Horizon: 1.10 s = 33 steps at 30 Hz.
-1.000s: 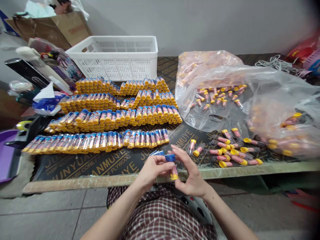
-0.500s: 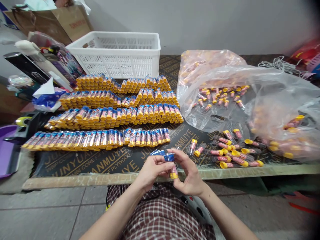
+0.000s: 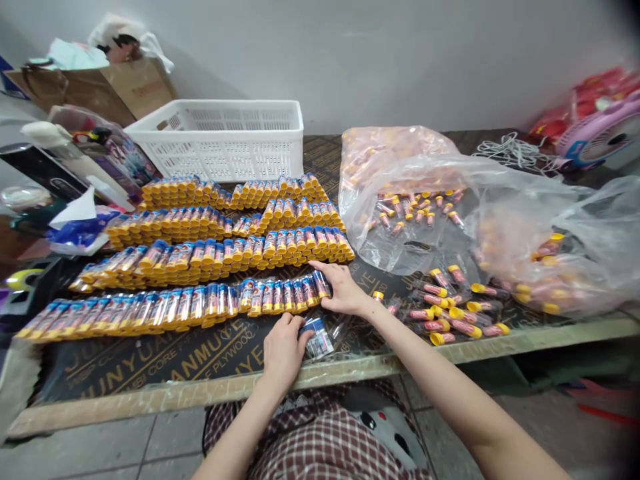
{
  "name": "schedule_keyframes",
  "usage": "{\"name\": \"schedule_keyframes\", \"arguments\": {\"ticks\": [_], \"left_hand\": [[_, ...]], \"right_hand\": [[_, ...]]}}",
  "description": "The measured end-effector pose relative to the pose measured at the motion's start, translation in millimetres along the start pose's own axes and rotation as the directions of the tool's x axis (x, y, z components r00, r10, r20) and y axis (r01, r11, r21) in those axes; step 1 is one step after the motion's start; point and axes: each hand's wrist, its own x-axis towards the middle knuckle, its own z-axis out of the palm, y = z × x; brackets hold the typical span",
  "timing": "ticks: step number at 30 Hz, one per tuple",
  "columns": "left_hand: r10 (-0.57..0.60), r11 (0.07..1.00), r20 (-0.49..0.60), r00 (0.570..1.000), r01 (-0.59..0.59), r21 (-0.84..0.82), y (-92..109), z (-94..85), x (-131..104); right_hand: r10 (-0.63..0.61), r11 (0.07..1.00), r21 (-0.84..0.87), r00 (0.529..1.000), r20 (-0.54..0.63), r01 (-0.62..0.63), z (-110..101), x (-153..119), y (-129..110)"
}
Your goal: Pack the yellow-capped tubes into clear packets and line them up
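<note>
My right hand has its thumb and fingers around a small clear tube with a blue top and yellow cap, at the right end of the front row of tubes. Near the table's front edge, my left hand is closed at the left side of some flat blue-and-white printed labels, its thumb against them. Its other fingertips are partly hidden. Behind the front row, more yellow-capped tubes lie stacked in several rows.
Loose yellow-capped tubes lie right of my right forearm. Clear plastic bags with more tubes spread behind them. A white basket stands at the back, a pink fan at far right. Bottles and a paper bag are on the left.
My right hand has moved forward and left with the tube to the front row's end. The left hand has come away from the tube and shifted left with the labels. The view has turned.
</note>
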Motion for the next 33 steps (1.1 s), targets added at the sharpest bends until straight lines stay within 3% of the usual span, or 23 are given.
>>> {"name": "schedule_keyframes", "arguments": {"ticks": [3,5,8,11,15,20,23,26,27,29,31,33], "left_hand": [[0.006,1.0,-0.006,1.0,-0.006,0.004,2,-1.8,1],[0.003,1.0,-0.004,1.0,-0.003,-0.014,3,-2.8,3],[0.004,1.0,0.011,1.0,-0.004,-0.021,4,-3.1,4],[0.016,1.0,0.017,1.0,-0.016,0.018,5,-2.6,4],[0.061,0.988,-0.006,0.998,-0.06,0.144,5,-1.4,1],[0.153,0.975,-0.071,0.986,-0.138,0.177,0,0.7,-2],[0.129,0.99,-0.142,0.981,-0.121,0.07,-2,-0.1,-4],[0.006,0.975,-0.156,0.988,-0.04,-0.217,-3,-2.5,-4],[-0.055,0.933,-0.13,0.99,0.004,-0.36,-3,-3.6,-4],[-0.176,0.754,-0.032,0.984,0.114,-0.647,-2,-6.3,-4],[-0.271,0.486,0.098,0.958,0.224,-0.845,0,-10.5,-4],[-0.327,0.216,0.231,0.916,0.31,-0.926,4,-16.1,-3]], "right_hand": [[0.028,0.998,-0.055,1.0,-0.003,-0.028,-14,-10,0],[0.138,0.976,-0.164,0.99,-0.033,-0.141,-28,-24,5],[0.406,0.836,-0.371,0.911,-0.077,-0.404,-43,-47,20],[0.53,0.754,-0.414,0.845,-0.074,-0.509,-45,-66,35],[0.547,0.779,-0.314,0.833,-0.081,-0.542,-40,-76,42],[0.543,0.824,-0.096,0.826,-0.149,-0.559,-45,-82,27],[0.506,0.863,0.15,0.826,-0.247,-0.483,-47,-90,8],[0.486,0.864,0.313,0.818,-0.307,-0.395,-45,-100,-14],[0.485,0.859,0.344,0.818,-0.309,-0.38,-43,-103,-21],[0.491,0.837,0.426,0.817,-0.303,-0.345,-39,-109,-34],[0.497,0.799,0.523,0.815,-0.297,-0.296,-33,-114,-46],[0.504,0.768,0.588,0.807,-0.307,-0.256,-27,-118,-58]]}}
